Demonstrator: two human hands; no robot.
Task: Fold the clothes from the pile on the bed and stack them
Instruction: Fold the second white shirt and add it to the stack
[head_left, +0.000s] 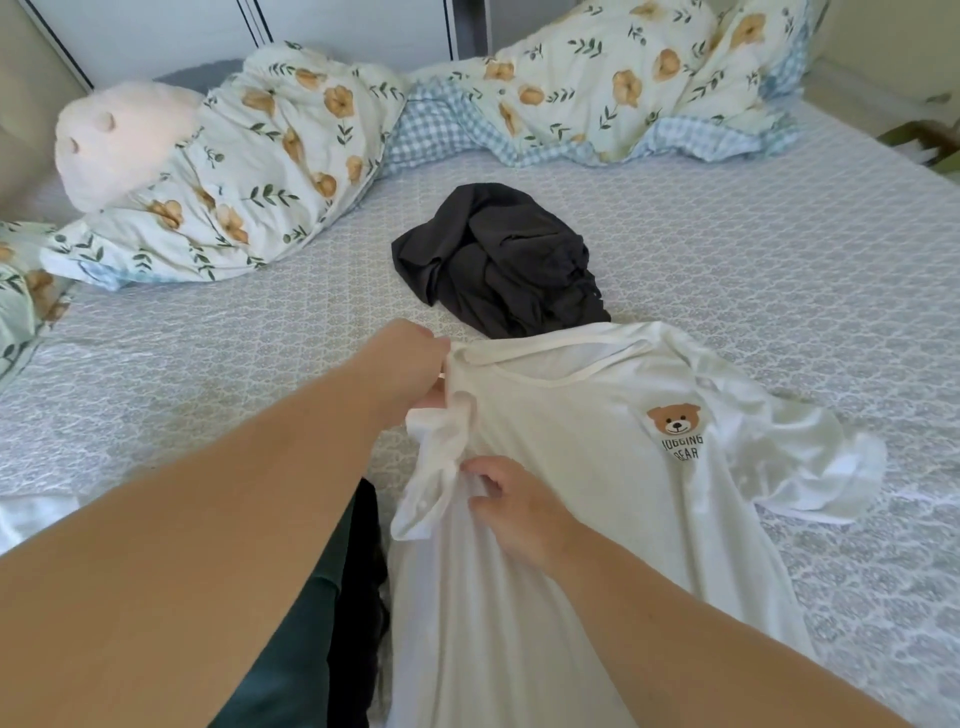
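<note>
A white T-shirt (597, 467) with a small bear print on the chest lies spread on the bed, collar away from me. My left hand (410, 364) grips its left shoulder beside the collar. My right hand (511, 501) pinches the bunched left sleeve and side fabric lower down. Just beyond the collar a crumpled dark grey garment (498, 265) lies on the sheet. Under my left forearm, dark green and black clothes (343, 597) lie at the near edge of the bed.
The bed (753, 249) has a grey patterned sheet. Floral pillows (249, 171) and a floral and blue-checked duvet (623, 88) lie along the far side, with a pale plush toy (119, 140) at the far left. White fabric (31, 514) shows at the left edge.
</note>
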